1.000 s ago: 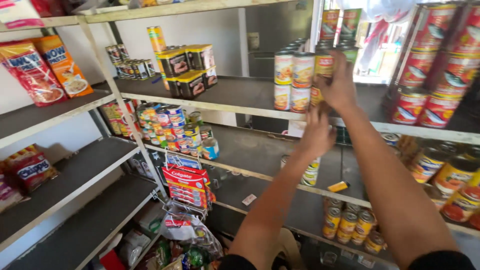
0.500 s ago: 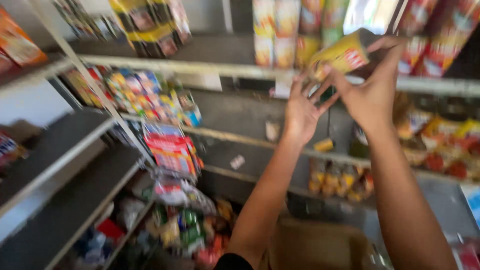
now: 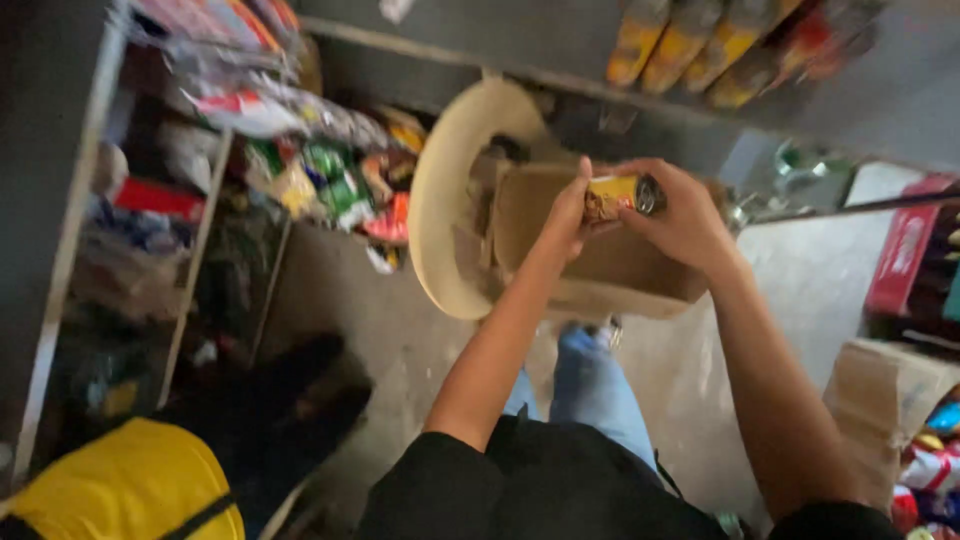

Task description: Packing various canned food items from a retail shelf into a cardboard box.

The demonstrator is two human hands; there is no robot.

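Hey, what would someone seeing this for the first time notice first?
First the yellow can, held sideways at centre frame between the left hand and right hand. Right beneath it sits an open cardboard box resting on a pale plastic chair. A bright yellow bag fills the bottom-left corner.

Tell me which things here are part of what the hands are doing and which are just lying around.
In hand:
- small yellow-labelled metal can, held by left hand and right hand
- open brown cardboard box directly below it

Lying about:
- cream round plastic chair
- colourful snack packets on the shelf
- row of yellow tins above
- yellow bag
- second cardboard box
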